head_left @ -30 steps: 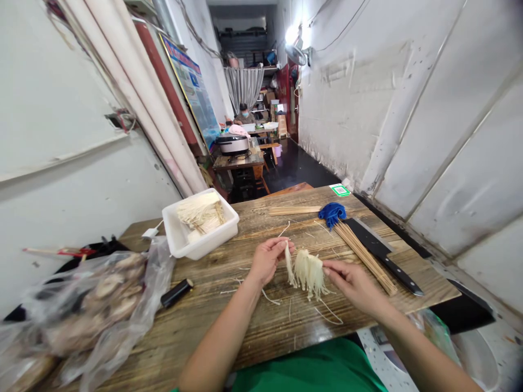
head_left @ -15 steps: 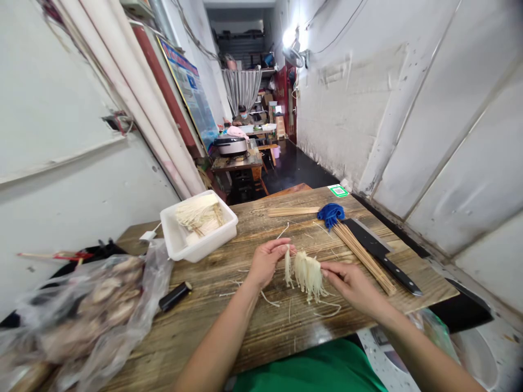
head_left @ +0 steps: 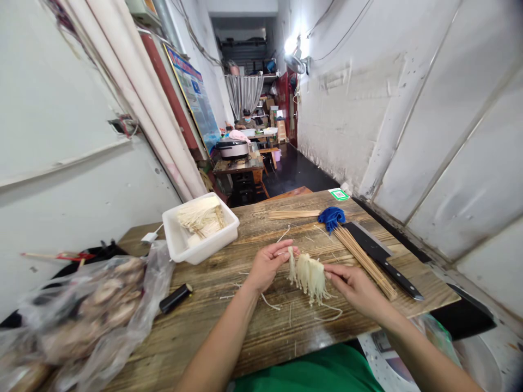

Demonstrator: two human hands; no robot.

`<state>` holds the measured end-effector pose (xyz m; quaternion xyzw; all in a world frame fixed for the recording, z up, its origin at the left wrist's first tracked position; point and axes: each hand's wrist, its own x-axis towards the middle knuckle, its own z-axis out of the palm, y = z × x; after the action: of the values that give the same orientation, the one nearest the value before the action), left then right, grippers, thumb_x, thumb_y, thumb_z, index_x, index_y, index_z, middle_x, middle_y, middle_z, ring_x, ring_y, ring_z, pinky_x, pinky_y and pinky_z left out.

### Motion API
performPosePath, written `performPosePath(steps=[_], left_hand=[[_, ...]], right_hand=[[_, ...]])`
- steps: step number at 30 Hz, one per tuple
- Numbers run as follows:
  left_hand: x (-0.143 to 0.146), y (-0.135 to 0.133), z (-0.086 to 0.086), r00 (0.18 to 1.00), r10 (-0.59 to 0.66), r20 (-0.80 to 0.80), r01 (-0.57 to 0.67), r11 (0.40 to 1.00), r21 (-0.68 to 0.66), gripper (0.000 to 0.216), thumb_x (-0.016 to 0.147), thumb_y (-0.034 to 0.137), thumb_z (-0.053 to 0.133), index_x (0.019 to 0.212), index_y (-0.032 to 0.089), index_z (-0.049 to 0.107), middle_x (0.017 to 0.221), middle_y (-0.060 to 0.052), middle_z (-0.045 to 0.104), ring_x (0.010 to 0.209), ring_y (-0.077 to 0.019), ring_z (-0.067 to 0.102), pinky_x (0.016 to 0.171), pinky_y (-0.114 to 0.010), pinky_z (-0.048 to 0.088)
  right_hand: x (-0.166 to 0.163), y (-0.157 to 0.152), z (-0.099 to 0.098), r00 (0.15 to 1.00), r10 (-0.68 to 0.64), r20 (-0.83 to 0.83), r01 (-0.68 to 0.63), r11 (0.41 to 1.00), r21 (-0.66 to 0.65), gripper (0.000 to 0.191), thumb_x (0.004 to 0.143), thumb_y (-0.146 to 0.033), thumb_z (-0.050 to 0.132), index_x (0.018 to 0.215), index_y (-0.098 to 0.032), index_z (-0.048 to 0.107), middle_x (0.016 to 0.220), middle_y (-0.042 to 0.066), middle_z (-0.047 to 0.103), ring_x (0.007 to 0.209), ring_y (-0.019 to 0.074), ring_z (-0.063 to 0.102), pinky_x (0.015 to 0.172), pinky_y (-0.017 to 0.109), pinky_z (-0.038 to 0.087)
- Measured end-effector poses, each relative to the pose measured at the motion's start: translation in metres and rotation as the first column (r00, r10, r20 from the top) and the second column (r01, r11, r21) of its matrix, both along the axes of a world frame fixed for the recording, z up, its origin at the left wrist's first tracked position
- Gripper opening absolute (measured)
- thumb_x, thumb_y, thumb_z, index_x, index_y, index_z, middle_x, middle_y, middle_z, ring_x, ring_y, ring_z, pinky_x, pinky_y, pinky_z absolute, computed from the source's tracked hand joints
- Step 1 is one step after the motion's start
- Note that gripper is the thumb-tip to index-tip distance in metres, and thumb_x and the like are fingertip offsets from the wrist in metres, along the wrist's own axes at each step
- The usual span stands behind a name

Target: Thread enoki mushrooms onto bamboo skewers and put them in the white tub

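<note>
On the wooden table (head_left: 261,321) I hold a pale bunch of enoki mushrooms (head_left: 310,275) between both hands. My left hand (head_left: 267,264) pinches a thin tuft of strands at the bunch's left side. My right hand (head_left: 353,286) grips the bunch's right side with curled fingers. Loose strands lie on the wood below the bunch. A bundle of bamboo skewers (head_left: 363,261) lies just right of my right hand, beside a blue cloth (head_left: 330,216).
A black cleaver (head_left: 382,253) lies at the right. A white tub (head_left: 200,231) with more mushrooms stands at the back left. A plastic bag of mushrooms (head_left: 81,310) and a black lighter (head_left: 175,298) lie left. More skewers (head_left: 294,214) lie at the far edge.
My left hand has drawn its thin tuft closer against the bunch. Both hands stay in nearly the same place; the view shifted slightly.
</note>
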<state>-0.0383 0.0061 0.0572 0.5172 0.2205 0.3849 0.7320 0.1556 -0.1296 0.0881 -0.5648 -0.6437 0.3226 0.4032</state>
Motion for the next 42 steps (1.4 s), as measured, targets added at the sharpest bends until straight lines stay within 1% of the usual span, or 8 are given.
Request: performPosePath(steps=[3,6,12,20,24,31,38,42], left_hand=[[0.001,-0.001,0.001,1.000,0.023,0.004,-0.023,0.998,-0.055,0.045,0.066,0.029,0.081,0.108,0.017,0.068,0.099,-0.010,0.072,0.083,-0.0187,0.068,0.084,-0.032,0.049],[0.002,-0.002,0.003,0.999,0.032,-0.009,-0.032,0.998,-0.046,0.047,0.065,0.028,0.081,0.108,0.018,0.068,0.116,-0.012,0.066,0.080,-0.0170,0.067,0.084,-0.032,0.049],[0.003,-0.007,0.005,0.996,0.082,-0.048,-0.085,0.994,-0.068,0.030,0.060,0.033,0.083,0.080,0.012,0.074,0.129,-0.015,0.057,0.086,-0.0204,0.066,0.082,-0.034,0.051],[-0.001,-0.003,-0.005,0.984,0.111,-0.136,-0.117,0.993,-0.031,0.037,0.060,0.038,0.083,0.087,0.014,0.074,0.081,-0.008,0.073,0.073,-0.0169,0.064,0.075,-0.029,0.048],[0.000,-0.002,-0.006,0.975,0.160,-0.154,-0.161,0.987,0.003,0.038,0.057,0.039,0.085,0.085,0.016,0.076,0.084,-0.007,0.073,0.076,-0.0161,0.062,0.077,-0.027,0.045],[-0.001,-0.002,-0.007,0.977,0.127,-0.170,-0.129,0.992,-0.001,0.038,0.058,0.040,0.083,0.085,0.015,0.076,0.087,-0.009,0.073,0.077,-0.0184,0.061,0.078,-0.031,0.045],[0.004,-0.009,0.001,0.967,0.137,-0.216,-0.089,0.972,0.219,0.030,0.065,0.041,0.078,0.078,0.015,0.076,0.088,-0.010,0.072,0.084,-0.0215,0.061,0.081,-0.032,0.044],[0.003,-0.008,0.007,0.982,0.130,-0.139,-0.105,0.980,0.170,0.041,0.070,0.045,0.074,0.102,0.018,0.072,0.105,-0.011,0.069,0.098,-0.0229,0.059,0.091,-0.034,0.041]], right_hand=[[0.000,-0.001,0.001,1.000,0.001,-0.002,-0.001,1.000,0.009,0.037,0.093,-0.036,0.046,0.119,-0.020,0.065,0.114,0.007,0.068,0.104,0.0246,0.063,0.092,0.037,0.048],[0.000,-0.002,0.001,1.000,0.006,-0.003,-0.006,1.000,0.000,0.037,0.093,-0.036,0.045,0.120,-0.020,0.065,0.115,0.006,0.067,0.104,0.0238,0.063,0.093,0.036,0.047],[0.000,-0.001,-0.002,1.000,-0.002,-0.017,0.001,1.000,-0.006,0.039,0.092,-0.038,0.047,0.119,-0.017,0.065,0.114,0.008,0.068,0.104,0.0251,0.063,0.093,0.037,0.047],[-0.001,-0.002,-0.001,1.000,0.014,-0.014,-0.014,1.000,-0.013,0.039,0.092,-0.039,0.046,0.119,-0.018,0.065,0.113,0.008,0.068,0.103,0.0250,0.063,0.092,0.038,0.048],[-0.002,-0.002,-0.001,1.000,0.003,0.002,-0.003,1.000,-0.017,0.039,0.092,-0.039,0.046,0.117,-0.017,0.066,0.111,0.008,0.069,0.100,0.0243,0.064,0.090,0.036,0.048],[-0.002,-0.003,-0.001,1.000,0.003,-0.008,-0.004,1.000,-0.025,0.038,0.092,-0.038,0.046,0.117,-0.017,0.066,0.113,0.008,0.068,0.099,0.0225,0.064,0.091,0.034,0.047],[-0.003,0.003,-0.002,0.997,0.024,-0.071,-0.026,0.999,-0.030,0.037,0.091,-0.040,0.048,0.112,-0.017,0.068,0.107,0.008,0.070,0.098,0.0228,0.063,0.089,0.034,0.047],[-0.007,0.010,-0.002,0.987,0.020,-0.160,-0.023,1.000,-0.016,0.037,0.089,-0.044,0.051,0.106,-0.017,0.069,0.096,0.007,0.070,0.089,0.0205,0.062,0.082,0.031,0.047]])
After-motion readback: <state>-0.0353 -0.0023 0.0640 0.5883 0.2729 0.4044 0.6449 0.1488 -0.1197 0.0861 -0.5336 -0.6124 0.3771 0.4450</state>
